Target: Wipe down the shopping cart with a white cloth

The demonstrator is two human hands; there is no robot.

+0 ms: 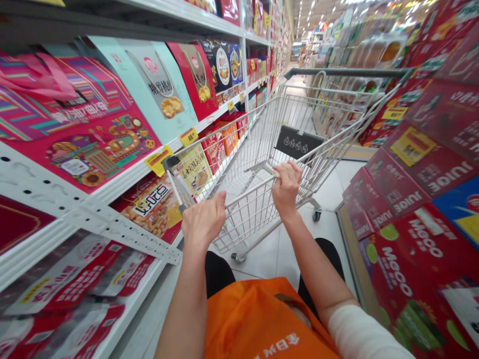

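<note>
A metal wire shopping cart (250, 212) stands at an angle in front of me, its end with the grey handle bar (348, 73) farther away. My left hand (203, 219) is closed over the near rim, close to the left corner, thumb up. Farther right along that rim, my right hand (287, 188) is wrapped around the wire. No goods show inside the basket. A black panel (298, 142) with pale round symbols hangs on the cart's wire. Below, caster wheels (238, 257) rest on the tiled floor.
Close on the left, a white shelf (123, 182) holds gift boxes, including a light blue box (149, 89) and a pink striped box (75, 119). Stacked red drink cartons (411, 244) line the right side. Beyond the cart, the aisle runs on between displays.
</note>
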